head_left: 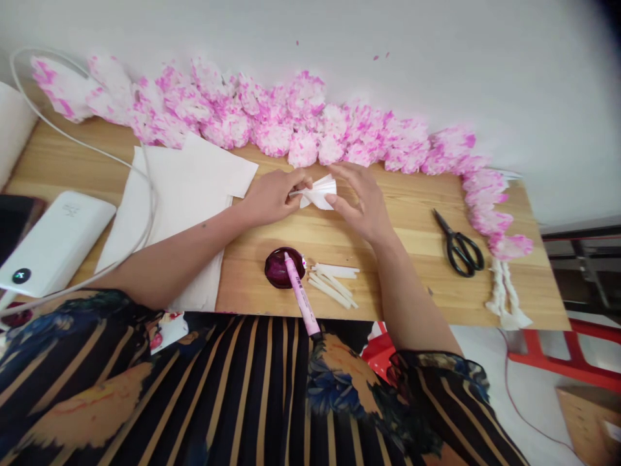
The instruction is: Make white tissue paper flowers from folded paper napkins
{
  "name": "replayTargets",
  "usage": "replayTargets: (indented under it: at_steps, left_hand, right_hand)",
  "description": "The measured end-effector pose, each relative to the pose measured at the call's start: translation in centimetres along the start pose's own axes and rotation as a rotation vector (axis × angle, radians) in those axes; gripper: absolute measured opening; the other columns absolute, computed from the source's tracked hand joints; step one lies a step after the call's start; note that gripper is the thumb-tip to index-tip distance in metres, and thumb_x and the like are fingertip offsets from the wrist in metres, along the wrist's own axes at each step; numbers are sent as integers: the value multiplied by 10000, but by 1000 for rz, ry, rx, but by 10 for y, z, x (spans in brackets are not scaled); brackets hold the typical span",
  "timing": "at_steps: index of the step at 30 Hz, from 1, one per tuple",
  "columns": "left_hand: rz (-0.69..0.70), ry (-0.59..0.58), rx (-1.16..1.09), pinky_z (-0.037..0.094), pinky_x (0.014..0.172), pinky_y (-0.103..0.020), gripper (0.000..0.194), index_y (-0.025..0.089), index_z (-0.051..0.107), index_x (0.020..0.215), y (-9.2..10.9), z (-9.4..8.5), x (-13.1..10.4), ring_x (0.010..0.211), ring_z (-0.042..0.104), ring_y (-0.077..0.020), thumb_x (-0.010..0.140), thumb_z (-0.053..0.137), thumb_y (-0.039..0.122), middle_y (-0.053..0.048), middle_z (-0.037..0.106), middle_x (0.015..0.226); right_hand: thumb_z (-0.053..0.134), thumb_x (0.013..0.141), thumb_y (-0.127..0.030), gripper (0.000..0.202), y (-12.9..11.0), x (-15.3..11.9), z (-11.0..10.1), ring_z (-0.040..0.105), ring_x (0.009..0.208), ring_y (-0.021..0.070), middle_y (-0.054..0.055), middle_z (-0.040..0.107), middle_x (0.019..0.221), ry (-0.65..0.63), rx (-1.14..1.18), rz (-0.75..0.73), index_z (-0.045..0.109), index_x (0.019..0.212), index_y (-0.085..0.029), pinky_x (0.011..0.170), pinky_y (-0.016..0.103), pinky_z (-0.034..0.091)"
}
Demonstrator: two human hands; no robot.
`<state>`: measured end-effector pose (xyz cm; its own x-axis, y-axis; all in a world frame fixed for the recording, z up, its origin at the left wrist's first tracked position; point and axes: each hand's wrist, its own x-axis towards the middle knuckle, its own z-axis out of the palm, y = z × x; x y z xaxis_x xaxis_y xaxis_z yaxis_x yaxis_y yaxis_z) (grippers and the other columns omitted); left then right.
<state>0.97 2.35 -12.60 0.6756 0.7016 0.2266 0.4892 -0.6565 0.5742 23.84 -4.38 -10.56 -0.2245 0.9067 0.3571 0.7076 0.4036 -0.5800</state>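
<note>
A small piece of pleated white paper (320, 192), pinched narrow at its left and fanned out at its right, is held above the wooden table. My left hand (277, 196) is closed on its narrow end. The thumb of my right hand (361, 199) touches the fanned edge, while its fingers are spread apart above. Below the hands, a pink marker (301, 294) leans on a small dark dish (277, 268) with purple in it. Several short white sticks (334, 283) lie just right of the dish.
Pink-and-white paper flowers (272, 116) line the table's back edge (407, 194) along the wall. White paper sheets (169, 194) and a white power bank (61, 243) with a cable lie left. Black scissors (460, 249) and braided white cord (504, 294) are at the right.
</note>
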Motion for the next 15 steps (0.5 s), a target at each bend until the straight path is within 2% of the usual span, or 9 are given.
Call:
replayTargets:
  at_steps: [3,7,15]
  left_hand:
    - [56,-28,62,470,759,-332,329,183,659,1152,2,-1,0,825,665,-222,860,523,255,-66,732,925]
    - [116,-61,127,468,807,-349,307,192,661,1132,3,0,-1,892,666,-246,855,534,235,-63,720,921]
    - [123,-69,144,470,842,-364,348,201,662,1177,-1,2,-2,972,662,-263,859,521,223,-77,729,1010]
  right_hand:
    - [563,931,-662,596,3,1,0,499,1414,335,84,598,1486,-17,-21,-26,597,1415,-317,1202,559,356]
    - [627,883,-681,632,4,1,6,562,1337,347,102,662,1409,-115,6,-30,636,1381,-291,1158,555,399]
    - [640,916,-572,420,2,-1,7,685,1130,313,71,767,1217,-128,48,43,752,1210,-293,1031,489,483]
